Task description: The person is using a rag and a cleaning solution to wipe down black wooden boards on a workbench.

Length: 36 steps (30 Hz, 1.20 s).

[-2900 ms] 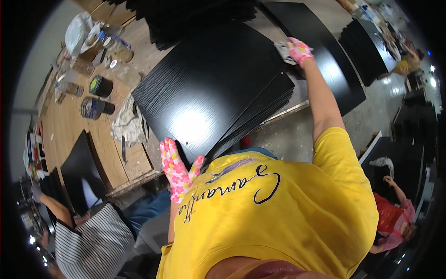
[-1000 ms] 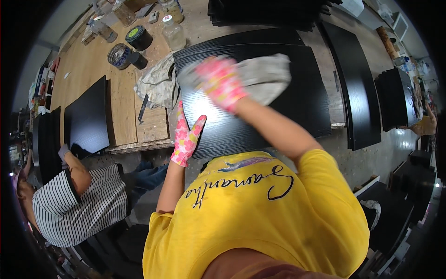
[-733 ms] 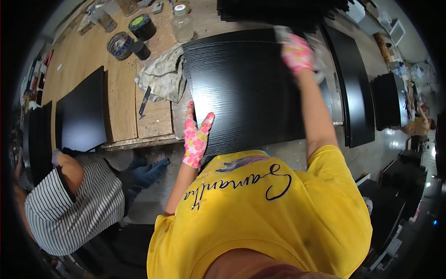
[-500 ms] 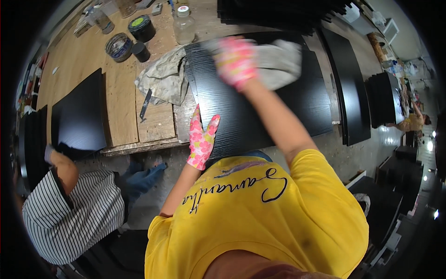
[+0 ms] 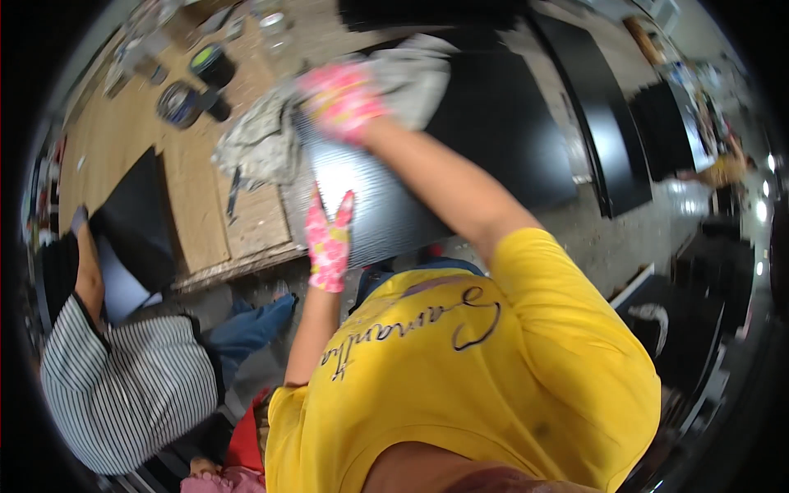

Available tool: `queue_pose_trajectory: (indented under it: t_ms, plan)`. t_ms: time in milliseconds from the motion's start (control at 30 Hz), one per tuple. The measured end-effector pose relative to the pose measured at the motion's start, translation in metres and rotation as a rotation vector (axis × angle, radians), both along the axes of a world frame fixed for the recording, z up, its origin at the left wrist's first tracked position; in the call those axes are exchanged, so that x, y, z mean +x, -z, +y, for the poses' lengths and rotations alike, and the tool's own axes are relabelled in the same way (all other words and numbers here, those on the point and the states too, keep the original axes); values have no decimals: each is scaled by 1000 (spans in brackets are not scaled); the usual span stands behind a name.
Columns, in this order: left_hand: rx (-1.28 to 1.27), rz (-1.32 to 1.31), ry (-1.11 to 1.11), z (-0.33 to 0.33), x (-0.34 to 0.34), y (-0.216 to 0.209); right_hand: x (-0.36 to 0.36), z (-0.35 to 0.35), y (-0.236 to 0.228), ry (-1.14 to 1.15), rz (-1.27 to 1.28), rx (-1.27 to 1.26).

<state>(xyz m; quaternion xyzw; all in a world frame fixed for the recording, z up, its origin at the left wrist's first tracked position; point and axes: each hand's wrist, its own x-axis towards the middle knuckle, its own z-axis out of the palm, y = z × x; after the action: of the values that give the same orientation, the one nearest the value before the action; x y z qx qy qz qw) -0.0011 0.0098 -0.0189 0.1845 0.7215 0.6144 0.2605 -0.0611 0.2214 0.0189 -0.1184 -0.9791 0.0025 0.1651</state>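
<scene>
A shiny black wood-grained panel (image 5: 386, 218) lies in front of me on the workbench. My right hand (image 5: 341, 103), in a pink flowered glove and smeared by motion, presses a greyish-white rag (image 5: 415, 78) on its far left part. The rag trails out to the right of the fingers. My left hand (image 5: 330, 246), gloved alike, rests at the panel's near left edge with thumb and fingers spread in a V. A second crumpled, stained cloth (image 5: 261, 140) lies beside the panel, partly on the bench, with a dark narrow tool (image 5: 234, 195) below it.
A wooden workbench (image 5: 193, 205) carries a tin (image 5: 178, 105), a dark lidded jar (image 5: 212, 66) and a glass jar (image 5: 279, 45). More black panels (image 5: 588, 107) stand at right. At left a co-worker in a striped shirt (image 5: 140, 386) handles a black panel (image 5: 140, 218). Another person in pink (image 5: 226, 479) shows below.
My right hand and the rag have swept left across the panel. The view has shifted. The co-worker's arm reaches farther up along their panel, and a person in pink and red has come into view.
</scene>
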Motion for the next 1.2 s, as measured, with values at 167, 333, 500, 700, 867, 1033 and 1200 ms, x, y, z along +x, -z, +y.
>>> queue_pose_trajectory:
  t_ms: [167,333,500,700,867,1033,1200]
  plan:
    - [-14,-149,-159,-11,8,-15,36,-53,22,-386,28,-225]
    - [-15,-241,-255,-29,34,-19,184,107,-13,176,116,-92]
    - [-63,50,-206,-47,23,17,244,115,13,526,212,235]
    - [417,-1123,-37,-33,29,-28,215,-111,-22,-461,11,-233]
    - [196,-456,-293,-31,30,-6,260,-36,-15,-316,-134,-633]
    - [81,-351,-332,-25,36,-15,369,93,1,376,118,-15]
    - [113,-324,-310,-34,25,14,343,33,-11,496,17,-192]
